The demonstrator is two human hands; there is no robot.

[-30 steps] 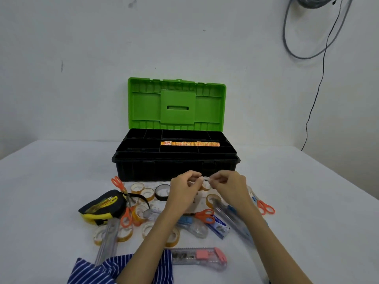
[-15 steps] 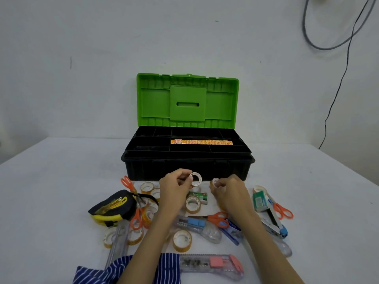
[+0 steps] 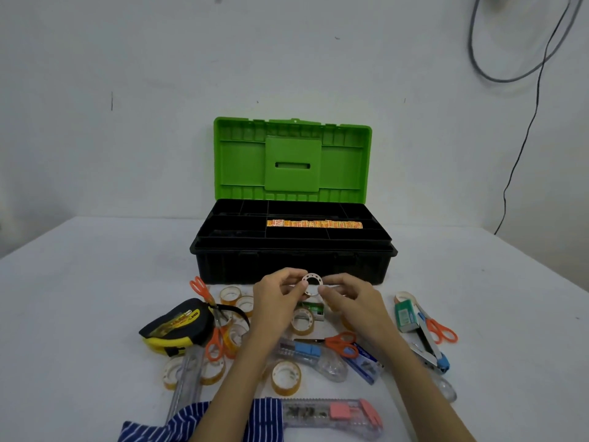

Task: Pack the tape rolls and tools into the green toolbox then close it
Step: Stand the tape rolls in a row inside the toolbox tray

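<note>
Tape rolls and tools lying short of an open green toolbox

A small white tape ring (image 3: 309,283) is standing on edge, pinched between the fingers (image 3: 299,286) of both hands; just beyond them the green toolbox (image 3: 293,231) is sitting with its lid upright, while clear tape rolls (image 3: 286,377), orange scissors (image 3: 341,343) and a yellow-black tape measure (image 3: 175,327) are lying below and beside the fingers on the desk (image 3: 79,298).

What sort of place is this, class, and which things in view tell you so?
Probably a plain indoor room set up as a workspace: a white-covered table against a bare white wall, loose cables hanging on that wall, and an open toolbox among scattered tape rolls and tools.
</note>
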